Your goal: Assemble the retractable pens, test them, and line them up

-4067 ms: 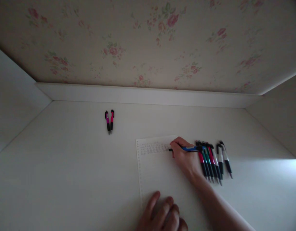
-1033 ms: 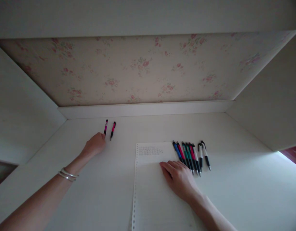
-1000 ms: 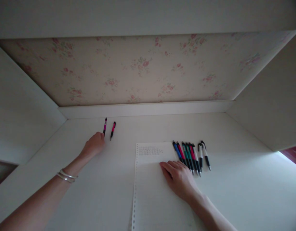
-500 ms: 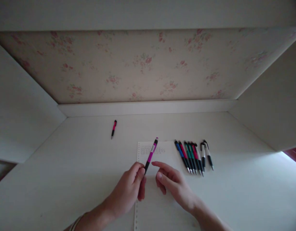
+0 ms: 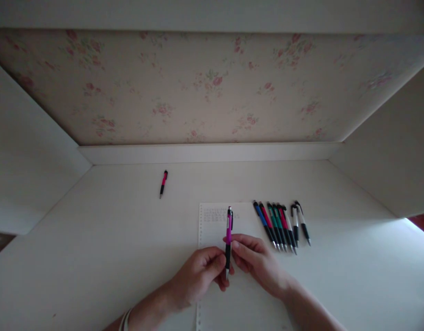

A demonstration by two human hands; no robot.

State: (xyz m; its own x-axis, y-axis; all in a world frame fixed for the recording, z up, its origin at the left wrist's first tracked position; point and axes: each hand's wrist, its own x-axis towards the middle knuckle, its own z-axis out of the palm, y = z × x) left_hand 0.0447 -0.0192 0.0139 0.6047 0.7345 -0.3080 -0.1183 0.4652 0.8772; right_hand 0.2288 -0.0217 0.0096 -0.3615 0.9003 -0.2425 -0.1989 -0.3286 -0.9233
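A magenta and black pen (image 5: pixel 228 232) stands almost upright over a sheet of lined paper (image 5: pixel 215 225). My left hand (image 5: pixel 200 276) pinches the pen's lower black grip between thumb and fingers. My right hand (image 5: pixel 255 262) meets it from the right, fingertips closed on the same lower part of the pen. Faint writing covers the top lines of the paper. A row of several pens (image 5: pixel 283 223), blue, red, green and white, lies just right of the paper.
One pink and black pen (image 5: pixel 163 183) lies alone at the back left of the white desk (image 5: pixel 94 243). A low white ledge (image 5: pixel 208 152) and flowered wallpaper close the back. White side panels stand left and right.
My left hand picked up the magenta pen from the back left pair and carried it over the paper. My right hand lifted off the paper and closed on the pen too.
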